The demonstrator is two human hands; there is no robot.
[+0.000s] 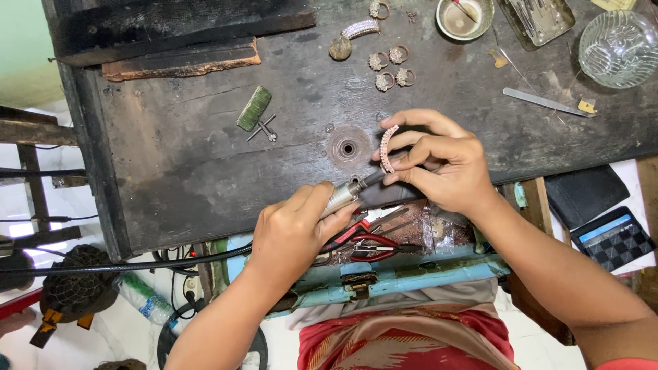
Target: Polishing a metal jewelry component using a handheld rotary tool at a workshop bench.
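Note:
My left hand point(296, 231) grips a silver rotary handpiece point(345, 194) with a black flexible cable running off to the left. Its tip points up and right to a curved, stone-set pink jewellery piece point(387, 148), which my right hand point(442, 164) pinches between thumb and fingers over the dark workbench point(178, 178). The tool's tip meets the piece near my right fingers.
Several stone-set rings point(390, 67) and a curved band point(360, 28) lie at the bench's far middle. A small bowl point(465, 18), metal tray point(537, 19), glass bowl point(619, 48) and metal file point(545, 102) stand far right. Red-handled pliers point(367, 241) lie in a blue drawer below.

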